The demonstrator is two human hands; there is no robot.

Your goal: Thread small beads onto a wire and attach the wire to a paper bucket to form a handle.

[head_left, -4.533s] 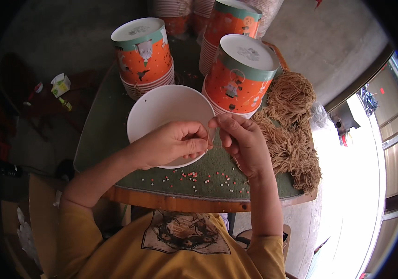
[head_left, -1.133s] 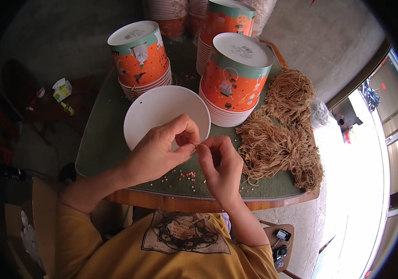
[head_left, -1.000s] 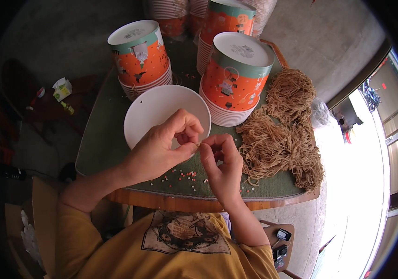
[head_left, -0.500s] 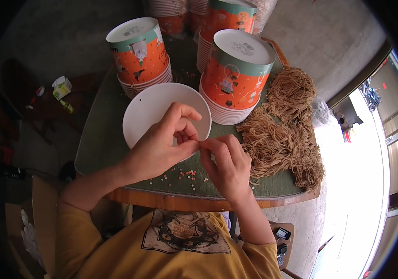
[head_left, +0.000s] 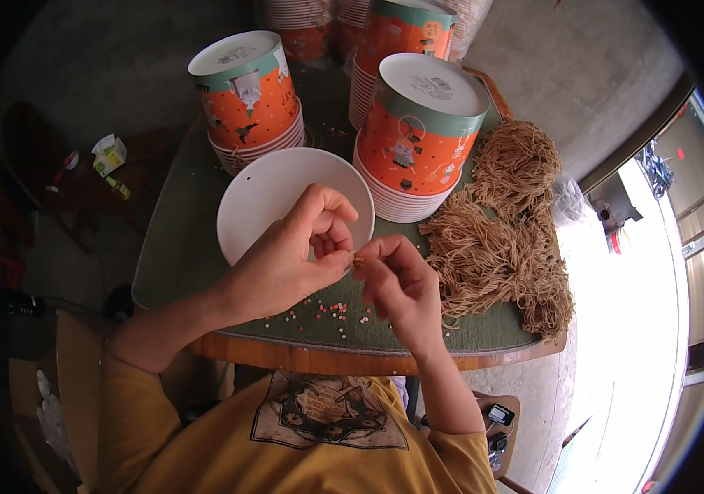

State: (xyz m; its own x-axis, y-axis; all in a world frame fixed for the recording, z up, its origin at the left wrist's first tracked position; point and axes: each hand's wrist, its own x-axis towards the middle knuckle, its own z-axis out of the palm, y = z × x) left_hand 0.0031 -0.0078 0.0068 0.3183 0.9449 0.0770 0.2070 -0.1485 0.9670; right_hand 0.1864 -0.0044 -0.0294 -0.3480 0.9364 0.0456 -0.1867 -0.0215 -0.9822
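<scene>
In front of a paper bucket [head_left: 257, 193] with a white inside, my left hand [head_left: 290, 255] pinches a small bit of tan cord [head_left: 358, 261] between thumb and forefinger. My right hand [head_left: 408, 288] meets it from the right, fingers bent, its fingertips at the same bit of cord. Most of the cord is hidden by the fingers. The bucket's mouth faces up toward me, and a small dark hole shows near its upper left rim. To the right of my right hand lies a heap of tan cords [head_left: 483, 255].
Upside-down stacks of orange and green paper buckets [head_left: 422, 140] stand behind, with another stack [head_left: 249, 99] at the left. Small red and white discs [head_left: 335, 309] lie scattered near the front edge of the green-topped table [head_left: 179, 247]. An open cardboard box [head_left: 76, 387] sits at lower left.
My right hand has shifted slightly, its fingers opening a little from the left fingertips, so a bit of tan cord now shows between the hands. The left hand has hardly moved.
</scene>
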